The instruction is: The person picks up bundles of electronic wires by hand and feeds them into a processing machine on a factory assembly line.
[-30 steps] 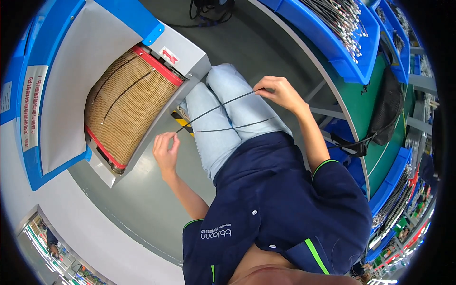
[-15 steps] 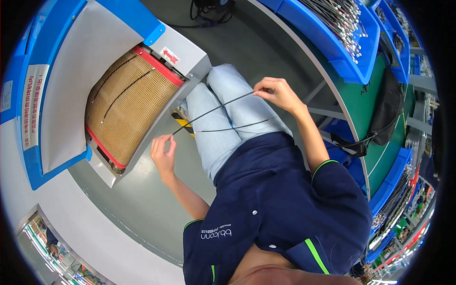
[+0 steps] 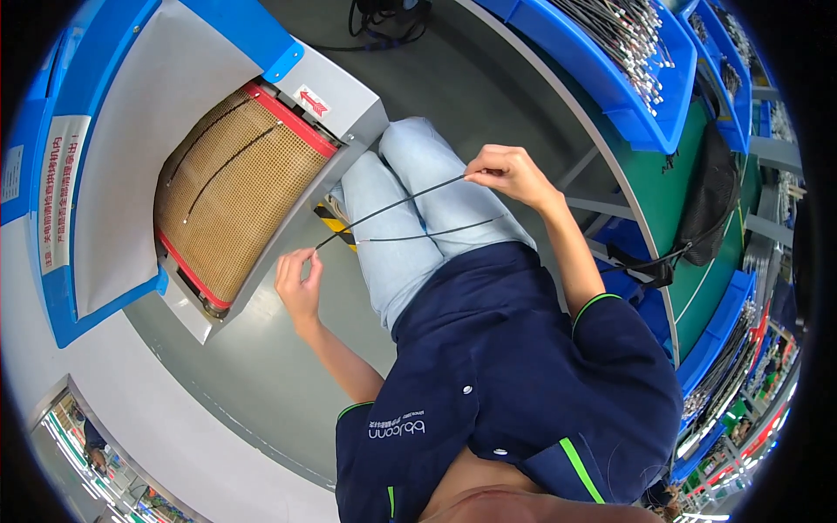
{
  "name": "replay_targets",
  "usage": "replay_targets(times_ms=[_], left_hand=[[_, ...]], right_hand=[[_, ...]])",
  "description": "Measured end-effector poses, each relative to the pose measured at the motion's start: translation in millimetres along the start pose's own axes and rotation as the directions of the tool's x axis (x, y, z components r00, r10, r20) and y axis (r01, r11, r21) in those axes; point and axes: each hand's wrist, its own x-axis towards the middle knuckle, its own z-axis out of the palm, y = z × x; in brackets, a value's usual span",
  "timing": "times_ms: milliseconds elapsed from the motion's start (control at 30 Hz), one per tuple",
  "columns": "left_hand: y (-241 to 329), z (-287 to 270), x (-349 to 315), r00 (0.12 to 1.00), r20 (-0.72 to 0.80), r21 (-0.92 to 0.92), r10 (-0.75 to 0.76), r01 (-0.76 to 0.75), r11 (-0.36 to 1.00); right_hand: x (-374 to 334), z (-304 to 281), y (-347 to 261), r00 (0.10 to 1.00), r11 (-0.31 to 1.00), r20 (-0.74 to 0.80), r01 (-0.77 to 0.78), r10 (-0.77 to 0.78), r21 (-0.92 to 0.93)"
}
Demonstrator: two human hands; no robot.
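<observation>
A thin black cable [image 3: 392, 207] is pinched at one end by the left hand [image 3: 298, 281] near the mesh conveyor belt [image 3: 231, 187] and gripped by the right hand [image 3: 510, 172] over the lap. It is best kept taut and laid straight.

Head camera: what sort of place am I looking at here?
Probably a factory assembly station for cables. A mesh conveyor belt runs into a blue-and-grey machine, blue bins hold bundled cables, and the seated person's left hand and right hand stretch thin black cables.
</observation>
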Motion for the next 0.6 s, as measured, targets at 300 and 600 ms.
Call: replay_targets(times_ms=[300,600], left_hand=[[-4,-9,-5,1.000,0.001,0.013,-0.022,0.022,1.000],[-12,-15,-9,1.000,-0.011,0.020,-0.030,0.030,0.999]], right_hand=[[-3,3,-7,0.997,0.999,0.066,0.036,-0.035,-0.017],[1,11,-13,0.997,0.999,0.071,0.037,-0.037,-0.010]])
